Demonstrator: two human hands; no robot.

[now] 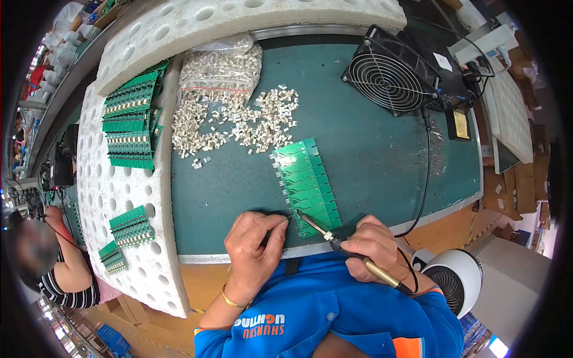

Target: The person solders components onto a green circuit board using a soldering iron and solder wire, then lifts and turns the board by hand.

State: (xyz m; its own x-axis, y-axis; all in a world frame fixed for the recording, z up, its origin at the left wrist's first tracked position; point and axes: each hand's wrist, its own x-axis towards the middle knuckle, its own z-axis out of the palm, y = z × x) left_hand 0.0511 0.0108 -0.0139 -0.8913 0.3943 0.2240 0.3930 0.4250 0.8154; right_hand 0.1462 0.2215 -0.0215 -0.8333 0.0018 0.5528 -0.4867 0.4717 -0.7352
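We look down at a green bench (370, 161), where a green circuit board (305, 179) lies near the front edge, between two bare hands. The right hand (371, 246) grips a soldering iron (382, 272), its tip at the board's lower left part. The left hand (255, 238) is pinched closed just beside that edge; we cannot tell whether thin wire is between its fingertips. Small metal pins line the board's left edge, so we judge this board to be partway through soldering, though which joints are finished is too small to tell. At the left, a white foam tray (173, 262) bears a pile of boards (128, 128) and, nearer us, two smaller groups (131, 227). White parts sit along their edges, though we cannot tell whether these are soldered. Plenty remains to fit: a clear plastic bag (230, 62) is well filled with small white connectors, and many loose connectors (277, 113) are heaped on the bench in front of it.
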